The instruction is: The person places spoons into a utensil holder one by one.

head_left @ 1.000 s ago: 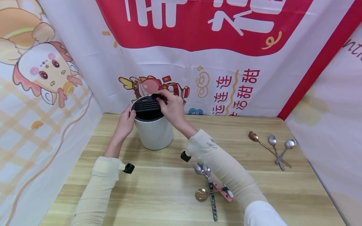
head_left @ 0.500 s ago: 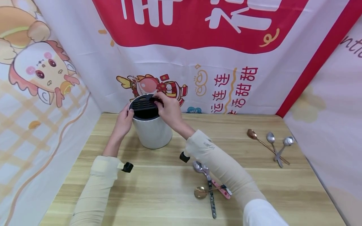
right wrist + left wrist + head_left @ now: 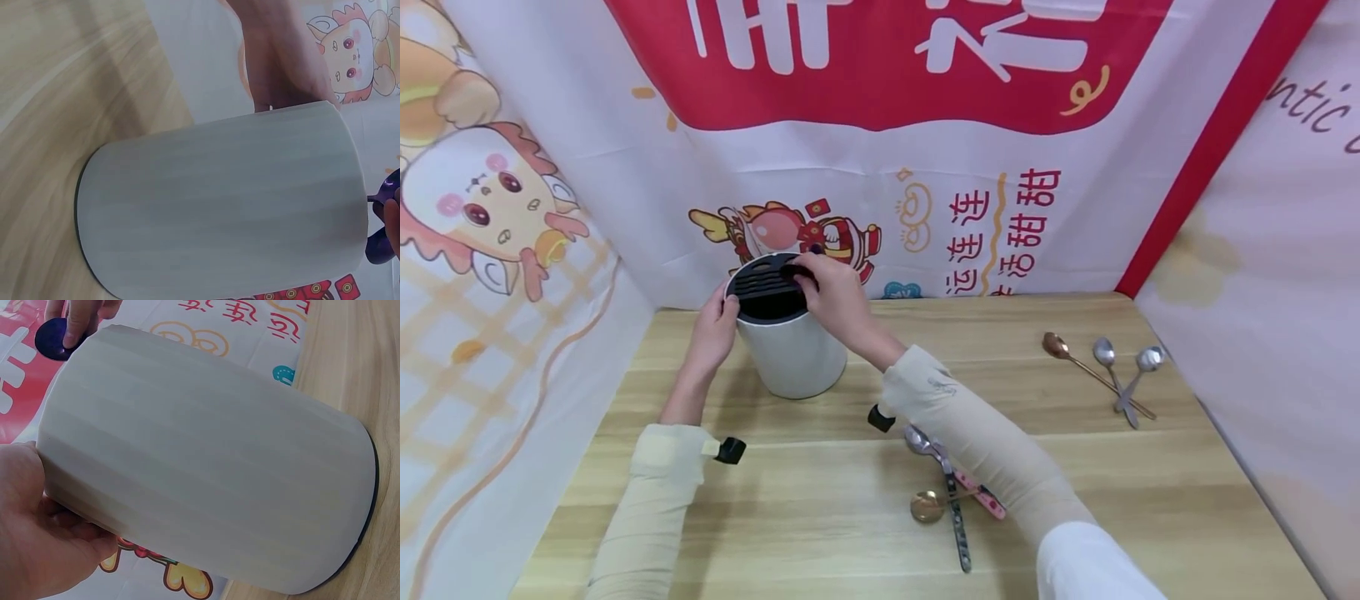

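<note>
A white cylindrical utensil holder (image 3: 793,358) with a black slotted top (image 3: 767,275) stands upright on the table. My left hand (image 3: 713,327) grips its upper left side, thumb at the rim; in the left wrist view the fingers (image 3: 81,534) curl against the wall. Above the right part of the top, my right hand (image 3: 838,300) pinches dark purple spoons. One spoon bowl (image 3: 793,272) shows left of the fingertips. The right wrist view shows two purple bowls, an upper spoon (image 3: 389,186) and a lower spoon (image 3: 379,247), beside the rim. Their handles are mostly hidden.
Several spoons lie crossed near my right forearm, among them a gold spoon (image 3: 927,507) and one with a dark patterned handle (image 3: 958,529). Farther right lie a copper spoon (image 3: 1056,344) and two silver spoons (image 3: 1103,350). Printed cloth (image 3: 880,150) hangs behind the table.
The head view has shifted, so the scene sits farther left. Both hands keep their places at the holder. A second dark spoon bowl now shows above my right hand.
</note>
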Demonstrator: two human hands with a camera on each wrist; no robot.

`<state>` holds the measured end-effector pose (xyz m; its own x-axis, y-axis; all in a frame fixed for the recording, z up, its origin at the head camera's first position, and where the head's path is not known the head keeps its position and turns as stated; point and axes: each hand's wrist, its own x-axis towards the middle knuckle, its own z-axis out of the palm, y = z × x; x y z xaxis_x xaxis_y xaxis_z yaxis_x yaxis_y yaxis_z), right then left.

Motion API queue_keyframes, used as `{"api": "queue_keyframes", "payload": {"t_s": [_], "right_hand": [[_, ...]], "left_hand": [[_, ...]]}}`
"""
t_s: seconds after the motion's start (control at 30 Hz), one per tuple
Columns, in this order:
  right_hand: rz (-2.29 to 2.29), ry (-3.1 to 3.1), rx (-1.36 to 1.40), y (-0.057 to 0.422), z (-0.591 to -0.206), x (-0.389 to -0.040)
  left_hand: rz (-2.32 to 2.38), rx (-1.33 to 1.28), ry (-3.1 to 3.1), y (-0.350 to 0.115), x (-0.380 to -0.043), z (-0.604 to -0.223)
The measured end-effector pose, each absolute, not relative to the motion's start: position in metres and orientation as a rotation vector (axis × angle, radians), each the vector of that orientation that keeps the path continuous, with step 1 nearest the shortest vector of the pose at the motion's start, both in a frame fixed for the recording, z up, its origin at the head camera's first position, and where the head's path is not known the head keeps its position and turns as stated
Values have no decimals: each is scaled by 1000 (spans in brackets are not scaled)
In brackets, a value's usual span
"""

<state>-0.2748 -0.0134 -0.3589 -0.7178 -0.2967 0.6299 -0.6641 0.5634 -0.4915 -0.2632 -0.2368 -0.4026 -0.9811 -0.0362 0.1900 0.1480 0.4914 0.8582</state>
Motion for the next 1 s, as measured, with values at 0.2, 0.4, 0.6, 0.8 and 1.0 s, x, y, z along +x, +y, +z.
{"api": "queue_keyframes", "payload": {"t_s": [0.2, 0.4, 0.6, 0.8, 1.0], "right_hand": [[897, -2297, 757, -19, -357, -277], [887, -2254, 768, -17, -358, -281], [886, -2252, 781, -13, -356, -284], [913, -2263, 788, -10, -356, -284], [981, -2264, 812, -5, -356, -284]], "left_hand": [[-1493, -114, -2545, -240, -265, -403], [-1521, -105, -2546, -240, -264, -404], [-1495, -123, -2527, -238, -264, -406], [-1494, -117, -2521, -237, -265, -407], [-1466, -102, -2531, -238, -266, -408]]}}
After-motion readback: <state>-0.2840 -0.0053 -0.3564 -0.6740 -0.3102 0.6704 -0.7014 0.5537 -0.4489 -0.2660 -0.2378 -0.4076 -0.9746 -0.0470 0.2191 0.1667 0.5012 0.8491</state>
